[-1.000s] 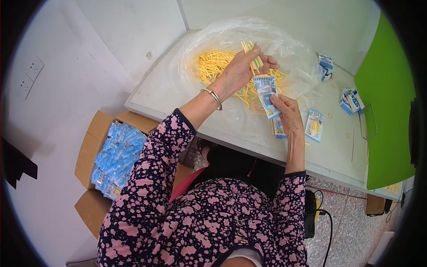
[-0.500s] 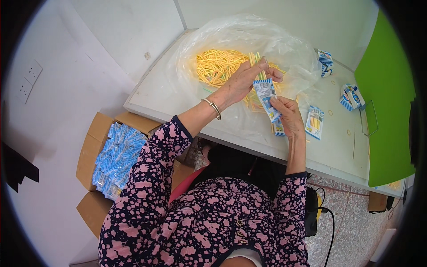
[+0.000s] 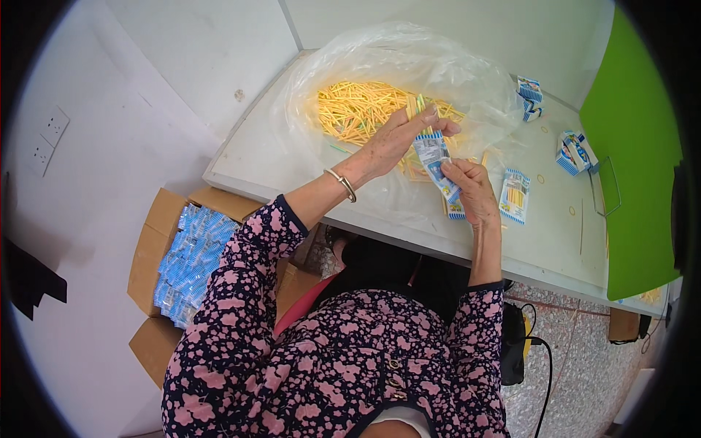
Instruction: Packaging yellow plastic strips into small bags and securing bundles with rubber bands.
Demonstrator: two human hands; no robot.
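Nearest, the right hand (image 3: 471,186) pinches a small blue-and-white packet (image 3: 434,162) upright just above the counter (image 3: 277,157). Above it the left hand (image 3: 398,139) closes its grip on a few yellow sticks (image 3: 418,106), poised at the packet's mouth. This looks like the filling step; next the sticks need lining up with the opening, the loose heap (image 3: 358,109) lying beyond in the clear bag (image 3: 321,69).

– From my seat, what sits where on the surface (image 3: 292,157)?

– I see the plastic bag (image 3: 380,66) at the far middle, with the heap of sticks (image 3: 358,109) in it. My left hand (image 3: 394,139) is over the bag's near edge; my right hand (image 3: 471,190) is just right of it, and the small packet (image 3: 434,160) stands between them.

– And to the right?

– A filled packet (image 3: 515,196) lies just right of my right hand, more packets (image 3: 573,152) further right, well apart. The cardboard box (image 3: 164,277) sits on the floor, left of me.
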